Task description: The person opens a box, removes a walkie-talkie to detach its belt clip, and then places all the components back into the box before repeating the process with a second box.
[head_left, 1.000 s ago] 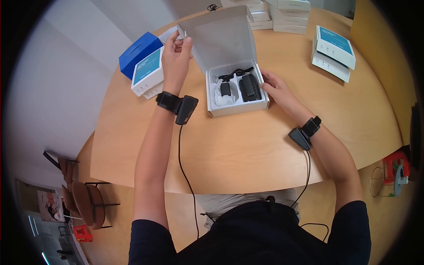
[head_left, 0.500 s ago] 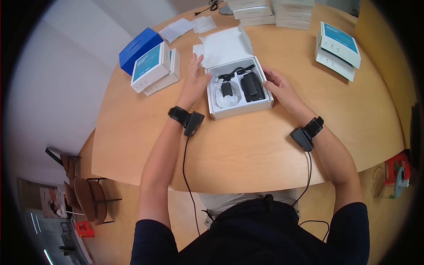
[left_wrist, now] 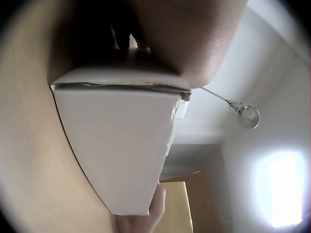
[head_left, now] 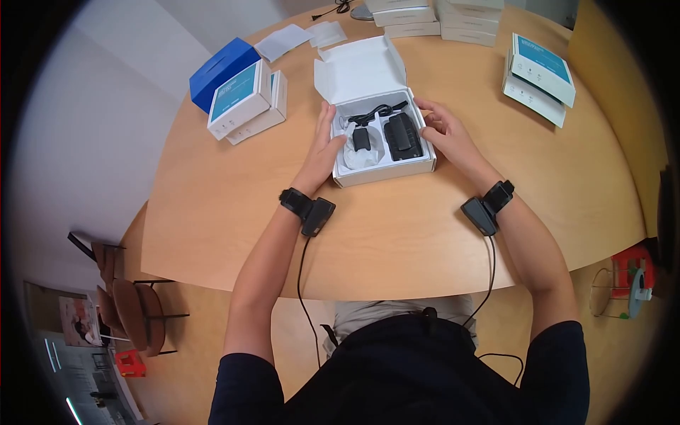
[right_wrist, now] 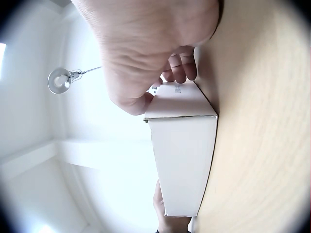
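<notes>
An open white cardboard box [head_left: 386, 175] sits on the table with its lid [head_left: 361, 69] tipped back. Inside, a black device [head_left: 403, 137] fills the right compartment. The left one holds a small black piece [head_left: 361, 139] on white wrapping, and a coiled black cable [head_left: 380, 113] lies at the back. My left hand [head_left: 322, 152] lies along the box's left wall, fingers fairly straight, thumb at the rim. At the opposite wall, my right hand [head_left: 448, 136] holds the box, its thumb on the top edge and bent fingers against the side, as the right wrist view shows.
White-and-teal boxes [head_left: 237, 99] lean by a blue box [head_left: 223, 71] on the left, with white papers [head_left: 283, 41] behind. White boxes [head_left: 471, 28] are stacked at the back. More teal-topped boxes [head_left: 542, 67] stand at right. Black cables run from both wrist cameras.
The left hand has let go of the raised lid and come down to the box's left wall. The lid has tipped further back. The right hand has stayed at the right side.
</notes>
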The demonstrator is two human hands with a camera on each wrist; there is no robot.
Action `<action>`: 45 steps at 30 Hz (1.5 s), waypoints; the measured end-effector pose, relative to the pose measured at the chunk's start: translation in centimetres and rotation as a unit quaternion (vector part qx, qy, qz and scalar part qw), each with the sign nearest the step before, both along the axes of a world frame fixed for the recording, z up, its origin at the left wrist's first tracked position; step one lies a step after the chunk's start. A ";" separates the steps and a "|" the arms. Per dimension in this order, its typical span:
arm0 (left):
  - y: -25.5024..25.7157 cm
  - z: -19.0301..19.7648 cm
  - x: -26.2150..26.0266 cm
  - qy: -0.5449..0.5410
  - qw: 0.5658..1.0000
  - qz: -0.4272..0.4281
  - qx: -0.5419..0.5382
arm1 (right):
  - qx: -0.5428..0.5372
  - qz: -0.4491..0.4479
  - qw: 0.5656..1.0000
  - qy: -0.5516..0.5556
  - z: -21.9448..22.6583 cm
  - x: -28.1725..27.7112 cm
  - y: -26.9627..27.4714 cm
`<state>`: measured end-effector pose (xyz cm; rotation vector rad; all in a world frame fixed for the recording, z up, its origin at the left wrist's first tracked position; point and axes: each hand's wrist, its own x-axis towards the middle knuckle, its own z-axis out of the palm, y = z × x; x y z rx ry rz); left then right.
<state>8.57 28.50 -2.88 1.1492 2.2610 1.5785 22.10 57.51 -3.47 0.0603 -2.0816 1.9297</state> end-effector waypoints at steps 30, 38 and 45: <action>0.7 -1.7 -0.3 0.006 0.998 0.024 0.062 | 0.017 -0.019 0.999 -0.030 1.8 0.7 -0.8; 0.6 -1.4 -0.3 0.004 0.997 0.025 0.066 | 0.050 -0.023 0.998 -0.010 1.4 0.4 -0.6; 0.6 -1.4 0.0 0.007 0.998 0.033 0.059 | 0.053 -0.019 0.998 -0.007 1.0 0.1 -0.2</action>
